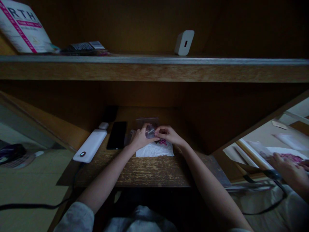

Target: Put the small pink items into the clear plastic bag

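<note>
My left hand (140, 138) is curled around a small clear plastic bag (150, 131), thumb on the near side and fingers on the far side. At the bag's right edge, the thumb and fingertips of my right hand (171, 134) are pinched together; what sits between them is too small to make out. Below both hands lies a crumpled white sheet of paper (154, 151). Several small pink bead-like pieces (163, 141) rest on it, partly covered by my fingers. Another flat clear plastic bag (147, 121) lies just behind my left hand.
Left of the paper are a black phone (117, 135) and a white power bank (90, 146) with a black cable. A shelf (154, 71) crosses above, carrying a white charger (184, 43). At the right, another person's hand (289, 167) works over pink pieces.
</note>
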Demonstrator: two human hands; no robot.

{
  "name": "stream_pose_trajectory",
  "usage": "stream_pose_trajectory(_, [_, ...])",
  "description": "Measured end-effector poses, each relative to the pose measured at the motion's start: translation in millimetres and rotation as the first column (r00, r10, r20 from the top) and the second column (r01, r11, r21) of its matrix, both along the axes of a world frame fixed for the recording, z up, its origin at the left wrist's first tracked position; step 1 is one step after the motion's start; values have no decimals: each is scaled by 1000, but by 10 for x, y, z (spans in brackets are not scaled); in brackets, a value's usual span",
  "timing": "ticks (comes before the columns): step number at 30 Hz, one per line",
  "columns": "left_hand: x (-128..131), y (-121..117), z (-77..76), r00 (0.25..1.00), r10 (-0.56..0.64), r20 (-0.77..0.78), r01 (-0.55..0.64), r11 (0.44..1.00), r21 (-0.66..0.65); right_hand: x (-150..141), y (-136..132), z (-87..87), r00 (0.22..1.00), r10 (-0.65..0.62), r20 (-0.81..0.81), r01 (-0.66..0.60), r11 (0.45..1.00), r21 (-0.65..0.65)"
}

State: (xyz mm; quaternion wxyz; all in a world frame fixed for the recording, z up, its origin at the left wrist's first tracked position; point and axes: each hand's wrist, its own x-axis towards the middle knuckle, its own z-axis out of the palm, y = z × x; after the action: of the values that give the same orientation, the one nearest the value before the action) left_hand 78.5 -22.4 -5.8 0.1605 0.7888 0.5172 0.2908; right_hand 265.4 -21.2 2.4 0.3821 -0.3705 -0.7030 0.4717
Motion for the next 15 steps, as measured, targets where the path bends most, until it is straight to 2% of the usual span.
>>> stream_pose_trajectory(2, [15, 27, -20, 979, -53, 196, 59, 998, -29, 2, 26, -11, 999, -28, -29, 28, 1000, 6])
stream_pose_trajectory(4, [29, 66, -42, 917, -101, 385, 136, 989, -64, 8, 58, -23, 996, -62, -69, 62, 998, 0])
stream_pose_trajectory(6, [37, 110, -61, 853, -103, 511, 192, 974, -124, 16, 86, -36, 990, -103, -96, 103, 995, -7])
stream_pose_trajectory(10, [34, 166, -84, 797, -25, 603, 206, 950, -233, 24, 105, -41, 984, -155, -93, 151, 987, -50])
stream_pose_trajectory(15, [27, 164, -81, 757, -14, 653, 234, 939, -252, 20, 62, 10, 980, -165, -115, 150, 980, -131])
